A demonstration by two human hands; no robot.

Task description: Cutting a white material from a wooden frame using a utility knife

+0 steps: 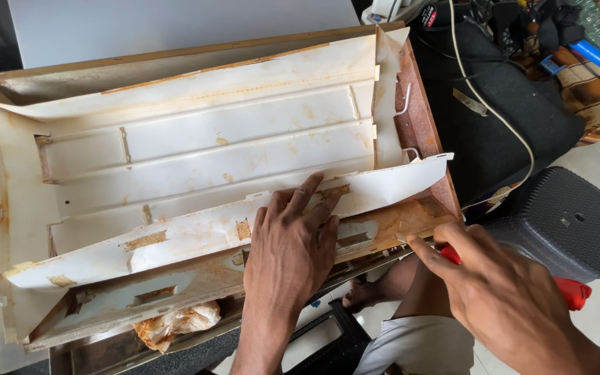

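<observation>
Pale floor tiles are seen at the near right, where a dark plastic stool (569, 219) stands, and a black bag (494, 125) crossed by a white cable (484, 97) lies beyond it. A long white sheet-metal tray (196, 160), rust-stained and lined with peeling paper, is laid across the scene on a wooden board (425, 139).

The left hand (293, 246) is pressed flat, fingers spread, on the tray's near flange, holding the loose paper flap (397, 184) down. The right hand (501, 292) is closed around a red-handled tool (572, 292), whose tip is brought to the near right corner of the tray; the tip itself is hidden behind the fingers.

For clean work, the flange is best kept pinned close to the tool's tip, and the tool guided low along the metal so the paper is not torn.

A crumpled brownish plastic wrapper (175, 325) is tucked under the tray's near left edge. A blue cylindrical object (592, 52) lies at the far right on striped cloth.
</observation>
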